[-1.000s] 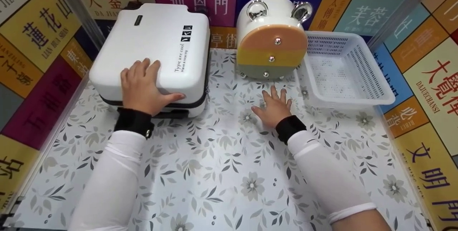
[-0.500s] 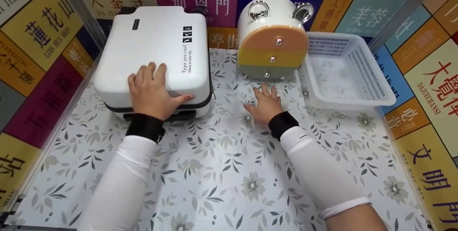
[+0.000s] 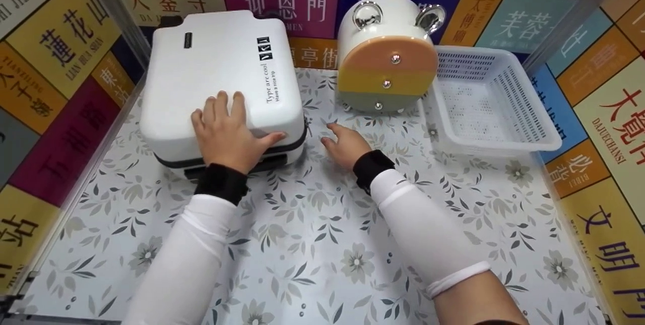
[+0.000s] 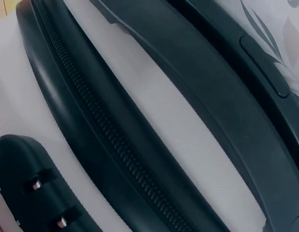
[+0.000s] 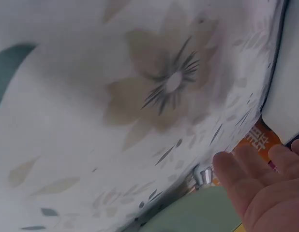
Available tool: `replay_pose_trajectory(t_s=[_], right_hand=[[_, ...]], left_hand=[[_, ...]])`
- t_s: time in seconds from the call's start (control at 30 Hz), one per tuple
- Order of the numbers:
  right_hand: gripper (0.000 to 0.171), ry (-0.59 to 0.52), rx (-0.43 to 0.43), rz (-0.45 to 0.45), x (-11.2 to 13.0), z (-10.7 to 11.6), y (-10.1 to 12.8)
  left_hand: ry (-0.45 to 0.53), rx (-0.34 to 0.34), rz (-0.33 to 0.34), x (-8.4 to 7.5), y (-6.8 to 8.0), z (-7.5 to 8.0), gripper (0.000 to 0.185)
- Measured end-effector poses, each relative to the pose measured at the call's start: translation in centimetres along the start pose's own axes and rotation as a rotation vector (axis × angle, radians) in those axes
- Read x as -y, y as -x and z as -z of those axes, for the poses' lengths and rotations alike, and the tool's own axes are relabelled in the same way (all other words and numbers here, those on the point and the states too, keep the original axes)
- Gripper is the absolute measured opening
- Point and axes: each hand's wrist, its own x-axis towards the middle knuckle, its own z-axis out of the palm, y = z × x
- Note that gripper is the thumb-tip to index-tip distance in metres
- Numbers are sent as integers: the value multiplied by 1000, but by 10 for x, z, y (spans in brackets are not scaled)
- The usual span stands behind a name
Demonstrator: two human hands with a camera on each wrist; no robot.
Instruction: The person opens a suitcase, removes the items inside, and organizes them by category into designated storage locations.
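A small white hard-shell suitcase lies flat at the left in the head view, with printed lettering on its lid. My left hand rests on the suitcase's near edge, fingers stretched over the lid and thumb pointing right. Close up in the left wrist view are the suitcase's black zipper, carry handle and combination lock. Just right of the suitcase, apart from it, my right hand hovers over the tabletop holding nothing. Its fingers look extended in the right wrist view.
Behind my right hand stands a rounded white cabinet with a striped front, metal knobs and shiny ears. To its right sits a white plastic basket. A flower-patterned cover lies on the table, and printed panels wall it in.
The suitcase has shifted right and turned slightly, my left hand moving with it. My right hand has moved left, from in front of the cabinet towards the suitcase.
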Motion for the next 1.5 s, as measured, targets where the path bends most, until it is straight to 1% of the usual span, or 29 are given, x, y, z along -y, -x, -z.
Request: replay_pose_trajectory(t_s=[0.17,0.37,0.5,0.73,0.97,1.23,1.37,1.5], right_hand=[[50,-18,-9,29,11,-2,-7],[43,-88,-7,30,18,-6,-14],[38,-97,-23,44,22,-8,-16],[35,-110,-62,56,23,-10,-18],[30,-152,-79,26,23,-9,-20],[25,-153,-129,47,24,-8,-22],[25,-128,-142,49,24,-7,-22],[25,-101,-160,60,23,-7,-23]], left_hand=[[-17,7,14,-7,2,-1,126],[-27,19,19,-10,3,-1,127],[-23,10,20,-11,3,-1,127],[-24,-26,16,-14,3,-2,126],[-25,-20,21,-16,3,-3,126],[-30,-22,28,-17,3,-3,126],[-30,-5,8,-15,2,0,126],[-8,36,-54,-6,-1,10,120]])
